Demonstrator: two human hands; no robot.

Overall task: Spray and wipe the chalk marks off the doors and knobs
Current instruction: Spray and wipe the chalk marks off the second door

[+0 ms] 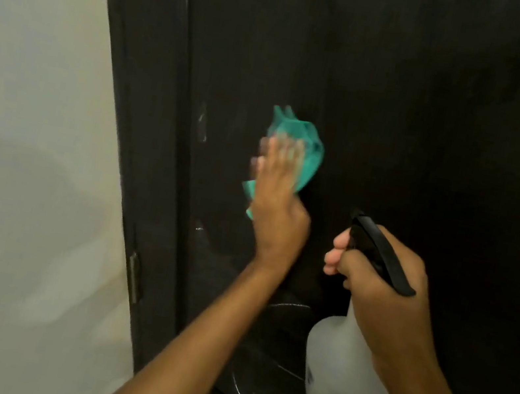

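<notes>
A dark wooden door (390,98) fills most of the view. My left hand (277,200) presses a teal cloth (299,141) flat against the door with straight fingers; the hand is motion-blurred. My right hand (380,273) grips the black trigger head of a white translucent spray bottle (344,378), held upright a little off the door. Faint white chalk marks (202,124) show on the door's left edge, and curved chalk lines (288,306) lie lower down, beneath my left forearm.
The dark door frame (129,139) runs down the left side, with a hinge (133,275) low on it. A pale wall (16,154) lies to the left of the frame. No knob is visible.
</notes>
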